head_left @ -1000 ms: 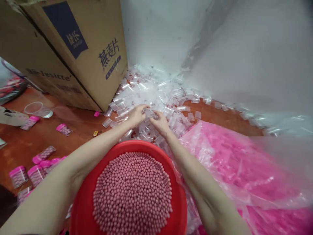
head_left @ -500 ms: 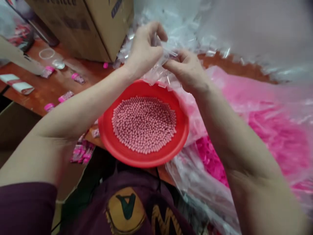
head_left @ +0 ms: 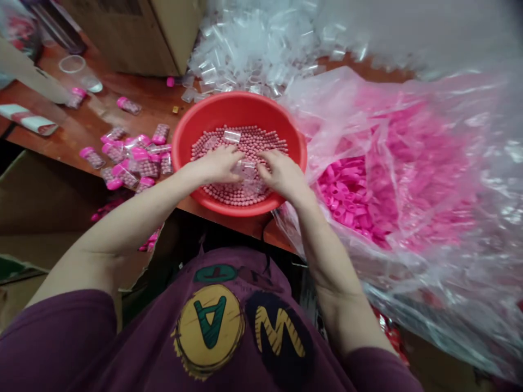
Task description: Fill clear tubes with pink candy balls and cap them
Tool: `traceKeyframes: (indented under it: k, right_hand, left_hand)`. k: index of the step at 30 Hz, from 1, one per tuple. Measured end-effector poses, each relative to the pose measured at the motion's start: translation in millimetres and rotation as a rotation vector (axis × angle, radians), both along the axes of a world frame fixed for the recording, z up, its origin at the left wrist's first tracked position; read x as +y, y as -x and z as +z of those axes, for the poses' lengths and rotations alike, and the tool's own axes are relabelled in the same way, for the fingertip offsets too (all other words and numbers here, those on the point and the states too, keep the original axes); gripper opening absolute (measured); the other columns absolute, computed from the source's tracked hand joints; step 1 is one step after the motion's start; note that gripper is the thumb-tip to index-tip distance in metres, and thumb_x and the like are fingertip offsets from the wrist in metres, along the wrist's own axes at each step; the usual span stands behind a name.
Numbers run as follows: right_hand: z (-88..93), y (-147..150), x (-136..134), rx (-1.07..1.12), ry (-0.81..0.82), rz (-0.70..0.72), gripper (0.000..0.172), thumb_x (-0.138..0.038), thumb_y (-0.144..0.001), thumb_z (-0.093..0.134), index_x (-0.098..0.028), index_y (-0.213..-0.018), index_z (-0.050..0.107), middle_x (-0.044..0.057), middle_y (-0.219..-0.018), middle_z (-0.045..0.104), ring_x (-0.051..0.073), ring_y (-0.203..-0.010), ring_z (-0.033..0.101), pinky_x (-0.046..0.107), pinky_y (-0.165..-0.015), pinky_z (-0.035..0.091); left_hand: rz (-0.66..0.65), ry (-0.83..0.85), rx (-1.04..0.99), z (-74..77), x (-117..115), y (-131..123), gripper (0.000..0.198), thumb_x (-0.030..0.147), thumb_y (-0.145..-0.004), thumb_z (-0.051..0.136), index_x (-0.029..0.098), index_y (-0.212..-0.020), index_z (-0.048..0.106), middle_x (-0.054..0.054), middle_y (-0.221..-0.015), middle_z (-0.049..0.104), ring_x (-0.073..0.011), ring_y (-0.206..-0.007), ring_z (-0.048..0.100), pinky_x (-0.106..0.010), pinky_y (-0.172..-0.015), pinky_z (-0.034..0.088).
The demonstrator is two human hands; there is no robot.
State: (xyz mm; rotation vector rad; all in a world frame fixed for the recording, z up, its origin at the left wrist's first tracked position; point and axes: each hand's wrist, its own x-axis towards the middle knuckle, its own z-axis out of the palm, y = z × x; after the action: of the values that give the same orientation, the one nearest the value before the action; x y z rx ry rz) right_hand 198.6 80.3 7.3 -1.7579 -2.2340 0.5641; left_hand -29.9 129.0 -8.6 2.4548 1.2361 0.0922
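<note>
A red plastic basin [head_left: 239,103] holds a layer of small pink beads [head_left: 261,142]. Several clear little bottles [head_left: 232,136] lie on the beads, some of them between my two hands. My left hand [head_left: 220,164] reaches over the basin's left side, its fingers apart and resting at the beads. Opposite it, my right hand [head_left: 283,171] comes in from the right with fingers spread, touching or just above the beads and close to a clear bottle. Neither hand grips anything that I can make out.
Filled bottles with pink caps [head_left: 131,158] are heaped left of the basin. Behind it lies a pile of clear empty bottles [head_left: 257,49], beside a cardboard box [head_left: 163,38]. A plastic bag of pink caps [head_left: 351,190] spreads to the right. An open carton [head_left: 44,201] stands below the table's left edge.
Both hands have come down from the clear bottle pile into the basin. Clear bottles now lie on the beads. The view has shifted, showing more filled bottles on the left.
</note>
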Motion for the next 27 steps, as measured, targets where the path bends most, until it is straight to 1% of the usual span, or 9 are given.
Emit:
traceKeyframes:
  k: [3, 5, 10, 15, 19, 22, 24, 25, 27]
  right_hand:
    - [4.2, 16.4, -22.2, -0.218, 0.064, 0.005, 0.043, -0.034, -0.114, 0.049, -0.012, -0.128, 0.084, 0.025, -0.130, 0.084, 0.041, -0.123, 0.078, 0.053, -0.107, 0.060]
    - [7.5, 23.0, -30.4, -0.274, 0.109, 0.011, 0.048, -0.038, -0.116, 0.046, -0.013, -0.125, 0.086, 0.025, -0.128, 0.085, 0.041, -0.123, 0.078, 0.050, -0.103, 0.060]
    - [11.6, 29.9, -48.4, -0.301, 0.193, 0.060, 0.055, -0.032, -0.120, 0.037, -0.007, -0.131, 0.084, 0.026, -0.127, 0.085, 0.039, -0.122, 0.079, 0.047, -0.104, 0.058]
    - [17.4, 32.4, -66.5, -0.268, 0.235, 0.114, 0.051, -0.048, -0.118, 0.051, -0.014, -0.147, 0.076, 0.022, -0.134, 0.085, 0.036, -0.125, 0.079, 0.042, -0.102, 0.057]
    - [18.7, 29.0, -67.3, -0.189, 0.229, 0.142, 0.042, -0.044, -0.118, 0.053, -0.019, -0.131, 0.083, 0.015, -0.124, 0.087, 0.029, -0.115, 0.079, 0.036, -0.094, 0.053]
    - [12.8, 19.0, -62.4, -0.053, 0.205, 0.091, 0.032, -0.037, -0.113, 0.062, -0.016, -0.114, 0.085, 0.014, -0.114, 0.087, 0.025, -0.101, 0.076, 0.034, -0.089, 0.051]
    - [6.0, 8.9, -55.8, 0.096, 0.136, 0.046, 0.024, -0.033, -0.108, 0.067, -0.016, -0.109, 0.084, 0.012, -0.109, 0.085, 0.023, -0.097, 0.073, 0.034, -0.091, 0.053]
    - [1.8, 3.9, -51.3, 0.176, 0.083, 0.024, 0.022, -0.032, -0.106, 0.068, -0.016, -0.109, 0.083, 0.011, -0.109, 0.084, 0.023, -0.097, 0.073, 0.035, -0.093, 0.054]
    - [-8.0, -3.2, -41.1, 0.334, -0.018, -0.007, 0.022, -0.035, -0.104, 0.070, -0.018, -0.112, 0.082, 0.009, -0.111, 0.083, 0.023, -0.100, 0.073, 0.038, -0.098, 0.056]
  left_hand:
    - [-0.139, 0.017, 0.186, -10.5, -16.1, -9.3, 0.075, 0.040, -0.098, 0.073, 0.015, -0.167, 0.058, -0.024, -0.160, 0.062, -0.0481, -0.148, 0.059, -0.062, -0.126, 0.048]
    - [-0.189, 0.001, 0.202, -15.4, -21.1, -8.2, 0.073, 0.043, -0.101, 0.069, 0.016, -0.168, 0.058, -0.023, -0.155, 0.065, -0.0466, -0.144, 0.061, -0.061, -0.126, 0.047]
    - [-0.290, 0.026, 0.080, -29.0, -20.9, 2.3, 0.071, 0.050, -0.092, 0.075, 0.018, -0.155, 0.070, -0.019, -0.145, 0.074, -0.0439, -0.140, 0.065, -0.058, -0.127, 0.045]
    - [-0.314, 0.081, -0.063, -39.5, -21.6, 6.2, 0.051, 0.045, -0.087, 0.076, 0.022, -0.132, 0.082, -0.015, -0.131, 0.081, -0.0393, -0.127, 0.072, -0.054, -0.122, 0.049]
    - [-0.239, 0.032, 0.040, -23.8, -31.7, 6.9, 0.040, 0.041, -0.091, 0.074, 0.021, -0.124, 0.085, -0.010, -0.124, 0.083, -0.0388, -0.133, 0.068, -0.055, -0.122, 0.049]
    - [-0.129, -0.026, 0.124, -1.5, -47.4, 9.1, 0.033, 0.027, -0.095, 0.069, 0.018, -0.123, 0.085, -0.012, -0.126, 0.082, -0.0425, -0.140, 0.065, -0.070, -0.127, 0.042]
    - [-0.049, -0.058, 0.103, 11.7, -56.3, 9.4, 0.029, 0.019, -0.094, 0.070, 0.015, -0.120, 0.084, -0.017, -0.137, 0.079, -0.0471, -0.146, 0.061, -0.079, -0.129, 0.034]
    - [-0.011, -0.057, 0.066, 16.8, -59.0, 8.7, 0.029, 0.017, -0.093, 0.073, 0.015, -0.120, 0.083, -0.018, -0.144, 0.075, -0.0488, -0.150, 0.058, -0.080, -0.131, 0.032]
    - [0.050, -0.001, -0.047, 23.5, -61.4, 5.3, 0.036, 0.019, -0.092, 0.078, 0.014, -0.127, 0.081, -0.019, -0.154, 0.070, -0.0467, -0.153, 0.056, -0.071, -0.133, 0.037]
